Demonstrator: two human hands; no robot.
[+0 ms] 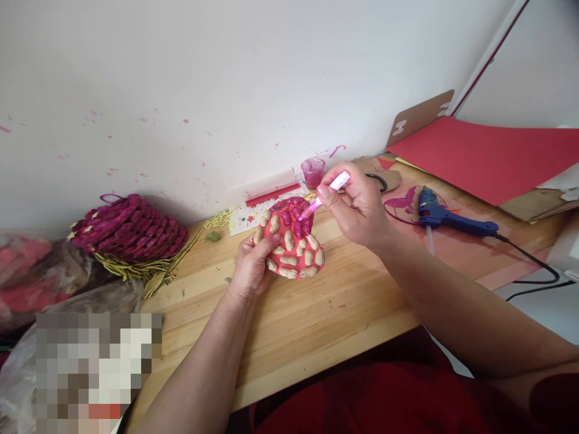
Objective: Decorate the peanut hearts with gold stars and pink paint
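My left hand [254, 260] grips the left edge of a red gourd-shaped piece [290, 241] covered with peanuts, thumb on its face. Peanuts near its top are coated in glittery magenta; those lower down are plain tan. Between the thumb and fingers of my right hand [355, 205] is a paintbrush [337, 182] with a white handle. Its pink-stained tip touches the magenta peanuts or is just over them. Behind the piece stands a clear plastic cup [313, 172] with magenta paint inside.
A stack of magenta peanut-covered pieces [131, 229] with yellow cords lies at the left, near plastic bags [104, 301]. At right are a blue glue gun [456, 220] with its cable and red paper sheets [484, 160]. The wall behind has pink splashes.
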